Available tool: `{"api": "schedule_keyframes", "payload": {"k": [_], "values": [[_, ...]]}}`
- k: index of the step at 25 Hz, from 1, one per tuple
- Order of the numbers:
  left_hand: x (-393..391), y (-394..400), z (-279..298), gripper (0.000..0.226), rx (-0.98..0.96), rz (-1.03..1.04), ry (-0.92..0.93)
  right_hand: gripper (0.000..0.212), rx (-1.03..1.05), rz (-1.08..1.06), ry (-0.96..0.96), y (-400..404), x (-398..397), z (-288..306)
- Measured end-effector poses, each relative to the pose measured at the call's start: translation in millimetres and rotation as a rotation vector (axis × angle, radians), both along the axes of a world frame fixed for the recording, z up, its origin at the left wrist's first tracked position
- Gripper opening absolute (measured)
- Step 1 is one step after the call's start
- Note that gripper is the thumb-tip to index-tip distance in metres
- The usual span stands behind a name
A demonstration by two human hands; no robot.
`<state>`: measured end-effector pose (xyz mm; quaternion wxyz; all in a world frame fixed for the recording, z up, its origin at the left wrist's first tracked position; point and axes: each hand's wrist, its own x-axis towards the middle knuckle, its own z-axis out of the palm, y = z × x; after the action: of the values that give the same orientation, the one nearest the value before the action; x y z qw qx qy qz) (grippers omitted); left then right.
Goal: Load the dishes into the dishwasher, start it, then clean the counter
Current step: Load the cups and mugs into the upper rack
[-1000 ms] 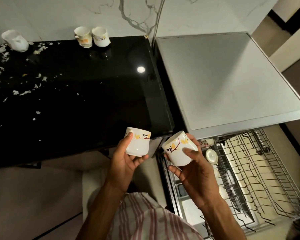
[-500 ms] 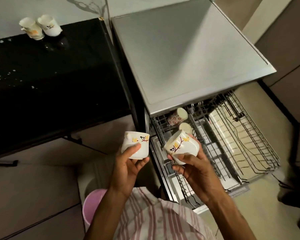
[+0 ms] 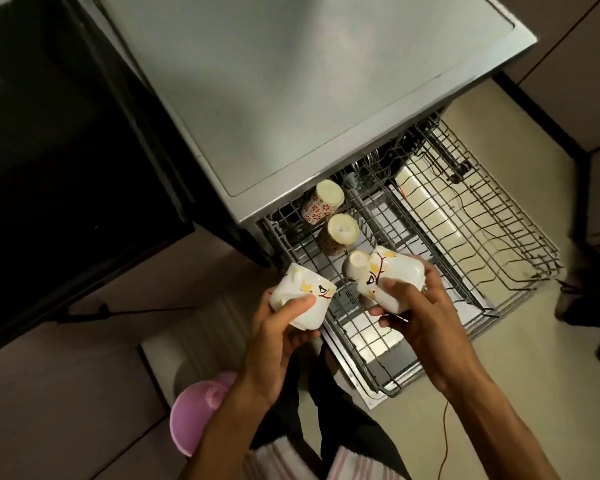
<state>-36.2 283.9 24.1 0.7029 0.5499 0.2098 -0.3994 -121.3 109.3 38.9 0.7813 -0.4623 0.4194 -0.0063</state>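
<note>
**Two cups held over the open dishwasher rack**

Your left hand grips a white cup with a yellow-and-brown branch print, thumb laid across its side, fingers curled beneath; this left cup sits just off the left edge of the pulled-out wire rack. Your right hand grips a second cup of the same pattern, tilted on its side, above the rack's left section. Just beyond that right cup, three cups stand upside down in a row within the rack: a small pale one touching or just behind the held cup, a brown-patterned one, and farthest in a red-flowered one. The rack projects from under the grey dishwasher top. The black counter lies to the left. A pink round object sits on the floor near your left forearm.
</note>
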Motion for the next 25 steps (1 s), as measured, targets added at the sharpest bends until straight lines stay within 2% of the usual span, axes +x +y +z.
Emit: {"api": "schedule_keyframes", "payload": {"k": [2, 5, 11, 14, 17, 21, 25], "values": [[13, -16, -26, 0.051, 0.002, -0.043, -0.008, 0.053, -0.04, -0.047, 0.031, -18, 11, -22], [31, -41, -72, 0.045, 0.021, -0.077, -0.045, 0.064, -0.096, -0.022, 0.052, -52, 35, -64], [35, -67, -136, 0.051, 0.025, -0.125, -0.096, 0.073, -0.383, 0.144, 0.161, -114, 97, -164], [22, -71, -153, 0.049, 0.027, -0.098, -0.074, 0.074, -0.603, 0.252, 0.209, -135, 131, -205], [11, -73, -160, 0.049, 0.037, -0.071, -0.047, 0.067, -0.781, 0.447, 0.207, -150, 158, -231], [9, -77, -165, 0.051, 0.029, -0.041, -0.059, 0.074, -0.827, 0.665, 0.254, -157, 182, -244], [14, -78, -169, 0.052, 0.027, -0.037, -0.051, 0.079, -0.834, 0.725, 0.268, -155, 199, -252]]}}
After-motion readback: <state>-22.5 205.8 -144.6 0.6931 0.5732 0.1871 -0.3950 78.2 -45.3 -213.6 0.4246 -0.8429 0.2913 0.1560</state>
